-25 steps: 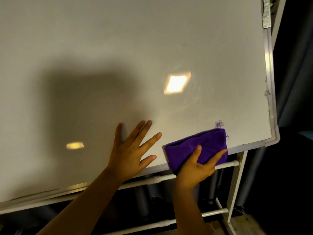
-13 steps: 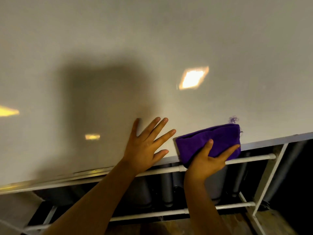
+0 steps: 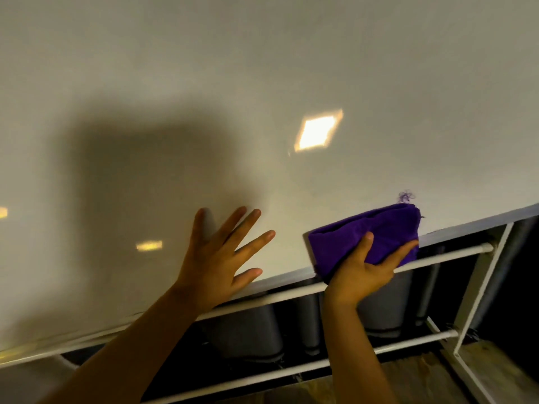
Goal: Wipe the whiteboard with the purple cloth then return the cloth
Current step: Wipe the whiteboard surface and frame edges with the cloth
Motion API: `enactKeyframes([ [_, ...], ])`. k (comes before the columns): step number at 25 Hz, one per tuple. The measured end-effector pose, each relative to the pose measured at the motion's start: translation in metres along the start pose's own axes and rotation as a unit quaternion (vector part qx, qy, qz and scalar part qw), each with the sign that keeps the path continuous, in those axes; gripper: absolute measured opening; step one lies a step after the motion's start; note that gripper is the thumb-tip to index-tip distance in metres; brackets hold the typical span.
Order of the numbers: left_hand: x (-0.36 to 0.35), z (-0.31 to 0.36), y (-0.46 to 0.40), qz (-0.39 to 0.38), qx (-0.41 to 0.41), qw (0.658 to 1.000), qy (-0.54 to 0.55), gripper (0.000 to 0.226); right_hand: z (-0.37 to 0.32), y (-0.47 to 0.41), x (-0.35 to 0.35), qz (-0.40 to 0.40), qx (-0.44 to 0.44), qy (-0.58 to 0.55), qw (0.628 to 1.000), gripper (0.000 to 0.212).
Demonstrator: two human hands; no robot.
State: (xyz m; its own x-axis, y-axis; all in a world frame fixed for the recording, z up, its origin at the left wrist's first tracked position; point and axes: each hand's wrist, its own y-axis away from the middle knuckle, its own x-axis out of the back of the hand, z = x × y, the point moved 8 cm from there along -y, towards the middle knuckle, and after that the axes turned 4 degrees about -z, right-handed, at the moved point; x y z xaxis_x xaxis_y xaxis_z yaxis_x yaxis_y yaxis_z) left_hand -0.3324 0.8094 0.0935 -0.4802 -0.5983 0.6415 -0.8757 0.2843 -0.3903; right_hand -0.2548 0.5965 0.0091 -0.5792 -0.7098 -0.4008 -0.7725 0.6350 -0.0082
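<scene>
The whiteboard [image 3: 262,68] fills most of the view, tilted, its lower frame edge running up to the right. A folded purple cloth [image 3: 358,234] is pressed against the board's bottom edge at the right. My right hand [image 3: 364,272] grips the cloth from below, thumb and fingers across its front. My left hand [image 3: 221,255] lies flat on the board to the left of the cloth, fingers spread, holding nothing. A small purple scribble [image 3: 406,196] shows on the board just above the cloth's upper right corner.
Under the board run white stand tubes: an upper crossbar [image 3: 443,255], a lower crossbar [image 3: 408,342] and a right leg [image 3: 481,290]. Grey cylinders [image 3: 248,333] stand behind them. Wooden floor [image 3: 423,383] shows at the bottom right. Ceiling-light reflections [image 3: 318,131] glare on the board.
The view has swung left and closer, so the board's right edge has left the frame. Both hands hold about the same spots on the board, the cloth still at the bottom edge.
</scene>
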Motion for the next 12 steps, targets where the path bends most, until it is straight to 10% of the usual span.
enactKeyframes([
  [12, -0.032, -0.091, 0.102, -0.009, -0.001, 0.999, 0.051, 0.07, 0.003, 0.104, -0.023, 0.005, 0.019, 0.016, 1.0, 0.067],
])
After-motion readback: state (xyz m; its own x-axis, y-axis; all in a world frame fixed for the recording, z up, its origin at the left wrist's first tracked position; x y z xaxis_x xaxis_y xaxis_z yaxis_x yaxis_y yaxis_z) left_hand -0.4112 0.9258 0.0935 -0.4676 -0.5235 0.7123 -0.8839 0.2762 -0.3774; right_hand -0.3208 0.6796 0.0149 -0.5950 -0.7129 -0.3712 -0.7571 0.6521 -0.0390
